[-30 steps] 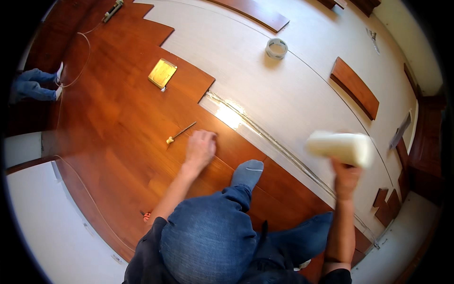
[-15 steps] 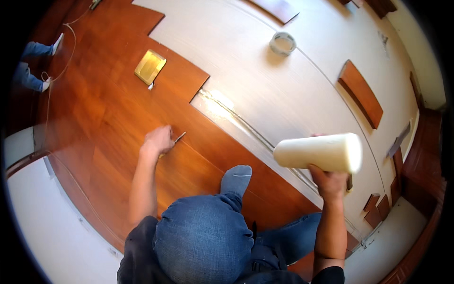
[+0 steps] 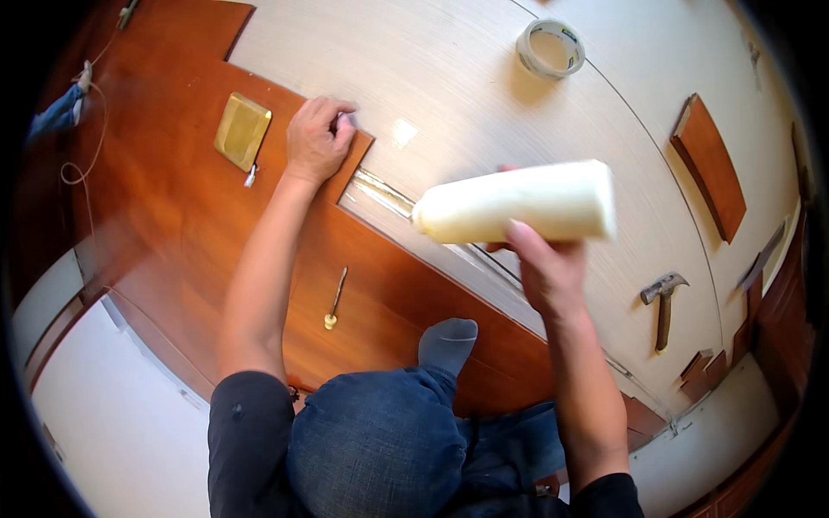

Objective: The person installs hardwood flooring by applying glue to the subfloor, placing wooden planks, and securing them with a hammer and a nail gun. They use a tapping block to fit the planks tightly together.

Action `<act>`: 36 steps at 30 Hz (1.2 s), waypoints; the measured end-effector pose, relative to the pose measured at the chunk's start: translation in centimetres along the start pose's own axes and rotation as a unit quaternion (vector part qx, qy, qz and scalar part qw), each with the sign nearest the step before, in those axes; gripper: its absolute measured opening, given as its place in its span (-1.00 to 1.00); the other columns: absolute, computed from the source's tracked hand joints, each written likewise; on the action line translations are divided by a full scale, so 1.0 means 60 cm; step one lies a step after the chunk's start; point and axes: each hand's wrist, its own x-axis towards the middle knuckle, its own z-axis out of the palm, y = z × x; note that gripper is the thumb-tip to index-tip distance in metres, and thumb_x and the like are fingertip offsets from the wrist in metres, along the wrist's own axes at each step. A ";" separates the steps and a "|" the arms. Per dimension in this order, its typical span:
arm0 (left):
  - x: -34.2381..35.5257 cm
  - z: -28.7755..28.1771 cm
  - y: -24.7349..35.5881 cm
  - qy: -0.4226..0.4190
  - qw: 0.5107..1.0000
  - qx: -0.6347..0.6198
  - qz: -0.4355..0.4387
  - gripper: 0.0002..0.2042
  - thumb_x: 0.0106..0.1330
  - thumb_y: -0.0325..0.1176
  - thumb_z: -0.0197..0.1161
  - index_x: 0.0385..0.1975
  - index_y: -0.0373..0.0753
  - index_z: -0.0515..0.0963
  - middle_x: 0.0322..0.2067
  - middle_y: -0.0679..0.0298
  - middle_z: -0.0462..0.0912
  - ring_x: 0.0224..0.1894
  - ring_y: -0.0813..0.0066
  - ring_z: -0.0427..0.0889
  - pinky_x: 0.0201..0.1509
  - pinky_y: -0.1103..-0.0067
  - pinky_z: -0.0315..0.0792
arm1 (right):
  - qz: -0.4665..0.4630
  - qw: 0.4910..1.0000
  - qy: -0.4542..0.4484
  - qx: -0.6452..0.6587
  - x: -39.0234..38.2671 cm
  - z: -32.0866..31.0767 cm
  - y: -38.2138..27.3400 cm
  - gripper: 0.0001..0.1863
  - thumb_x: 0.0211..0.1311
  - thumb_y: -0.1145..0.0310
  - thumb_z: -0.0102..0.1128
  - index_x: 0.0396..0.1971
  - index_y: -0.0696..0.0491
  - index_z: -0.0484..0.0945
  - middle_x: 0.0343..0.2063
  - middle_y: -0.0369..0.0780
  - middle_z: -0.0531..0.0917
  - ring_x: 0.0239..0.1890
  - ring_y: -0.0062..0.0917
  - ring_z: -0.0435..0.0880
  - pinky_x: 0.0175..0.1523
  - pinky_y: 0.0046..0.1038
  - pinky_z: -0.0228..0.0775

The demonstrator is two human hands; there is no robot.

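My right hand (image 3: pixel 540 259) grips a white cylindrical bottle (image 3: pixel 514 203) held sideways, its narrower end pointing left over a foil-like strip (image 3: pixel 380 192) beside the flooring edge. My left hand (image 3: pixel 319 138) rests with curled fingers at a corner of the reddish wood planks (image 3: pixel 275 224); whatever is between its fingertips is too hidden to make out. Left of that hand lies a flat yellow case or pad (image 3: pixel 242 129) with a small white piece at its end. A thin metal tool with a pale knob (image 3: pixel 335 302) lies on the planks below.
Pale underlayment (image 3: pixel 414 69) carries a tape roll (image 3: pixel 550 47), a loose plank (image 3: pixel 708 168), a hammer (image 3: pixel 663 311) and small offcuts (image 3: pixel 704 375). A cord (image 3: pixel 78 173) runs at the left, where another person's leg (image 3: pixel 53 116) shows. My knee and socked foot (image 3: pixel 445 345) are below my hands.
My left hand has moved from beside the thin tool forward to the plank corner. My right hand carried the bottle forward and left, exposing the hammer. The view has shifted slightly.
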 end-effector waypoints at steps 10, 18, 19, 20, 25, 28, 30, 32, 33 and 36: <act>-0.003 0.003 -0.017 0.036 0.997 -0.074 -0.014 -0.87 0.19 -0.51 0.26 -0.32 -0.19 0.70 -0.51 0.22 0.56 -0.43 0.23 0.56 -0.31 0.40 0.47 | 0.141 0.988 -0.016 0.063 0.091 0.085 0.171 -0.54 0.27 0.42 0.45 0.12 0.15 0.50 -0.03 -0.17 0.69 -0.06 -0.42 0.74 -0.12 -0.37 0.68; -0.002 0.002 -0.024 0.062 0.992 -0.105 -0.018 -0.89 0.20 -0.51 0.28 -0.34 -0.21 0.71 -0.56 0.26 0.49 -0.50 0.31 0.49 -0.37 0.43 0.42 | 0.122 0.990 -0.058 0.036 0.104 0.116 0.190 -0.47 0.21 0.61 0.43 0.18 0.21 0.48 0.02 -0.17 0.69 0.09 -0.45 0.68 0.26 -0.32 0.52; -0.004 0.001 -0.026 0.063 0.992 -0.110 -0.020 -0.89 0.20 -0.51 0.28 -0.33 -0.22 0.71 -0.57 0.26 0.49 -0.50 0.31 0.49 -0.38 0.43 0.42 | 0.121 0.990 -0.063 0.037 0.106 0.118 0.190 -0.47 0.22 0.61 0.43 0.19 0.21 0.48 0.02 -0.17 0.69 0.09 -0.45 0.68 0.26 -0.32 0.52; -0.005 0.002 -0.027 0.063 0.992 -0.110 -0.021 -0.89 0.20 -0.50 0.28 -0.34 -0.22 0.72 -0.56 0.26 0.51 -0.50 0.32 0.50 -0.38 0.44 0.43 | 0.119 0.990 -0.068 0.037 0.109 0.119 0.189 -0.47 0.22 0.61 0.42 0.19 0.21 0.48 0.02 -0.18 0.69 0.10 -0.45 0.68 0.26 -0.31 0.52; -0.009 0.005 -0.032 0.064 0.992 -0.103 -0.020 -0.89 0.22 -0.49 0.28 -0.32 -0.21 0.73 -0.51 0.26 0.59 -0.47 0.33 0.55 -0.34 0.47 0.47 | 0.114 0.990 -0.076 0.023 0.107 0.138 0.180 -0.51 0.23 0.59 0.44 0.16 0.21 0.51 -0.01 -0.20 0.70 0.06 -0.48 0.69 0.23 -0.35 0.54; -0.009 0.006 -0.031 0.065 0.992 -0.102 -0.027 -0.89 0.24 -0.47 0.29 -0.31 -0.21 0.73 -0.48 0.26 0.62 -0.45 0.35 0.57 -0.33 0.48 0.48 | 0.106 0.992 -0.065 -0.011 0.101 0.156 0.197 -0.60 0.25 0.55 0.47 0.06 0.21 0.57 -0.06 -0.21 0.73 0.00 -0.53 0.71 0.15 -0.41 0.58; -0.009 0.008 -0.030 0.068 0.992 -0.100 -0.024 -0.90 0.27 -0.46 0.30 -0.29 -0.21 0.74 -0.48 0.27 0.63 -0.45 0.37 0.57 -0.33 0.49 0.48 | 0.102 0.993 -0.052 -0.028 0.105 0.148 0.195 -0.62 0.25 0.56 0.46 0.04 0.21 0.58 -0.06 -0.21 0.74 0.00 -0.53 0.71 0.14 -0.40 0.59; -0.006 0.009 -0.028 0.073 0.992 -0.098 -0.035 -0.89 0.21 -0.48 0.30 -0.33 -0.17 0.73 -0.53 0.28 0.59 -0.48 0.31 0.56 -0.34 0.44 0.49 | 0.095 0.994 -0.039 -0.039 0.102 0.134 0.195 -0.64 0.25 0.56 0.46 0.03 0.21 0.59 -0.07 -0.20 0.74 0.00 -0.53 0.71 0.14 -0.39 0.59; -0.005 0.010 -0.027 0.075 0.992 -0.098 -0.041 -0.88 0.17 -0.49 0.29 -0.35 -0.16 0.73 -0.55 0.28 0.57 -0.49 0.28 0.56 -0.35 0.42 0.49 | 0.090 0.995 -0.034 -0.041 0.098 0.124 0.199 -0.64 0.25 0.56 0.46 0.02 0.21 0.59 -0.07 -0.20 0.74 0.00 -0.52 0.71 0.14 -0.39 0.59; -0.006 0.010 -0.023 0.068 0.992 -0.098 -0.048 -0.89 0.19 -0.48 0.29 -0.34 -0.16 0.73 -0.54 0.28 0.58 -0.49 0.31 0.56 -0.35 0.43 0.48 | 0.091 0.995 -0.023 -0.037 0.090 0.096 0.197 -0.64 0.25 0.56 0.45 0.02 0.21 0.59 -0.08 -0.20 0.74 -0.01 -0.51 0.72 0.14 -0.38 0.60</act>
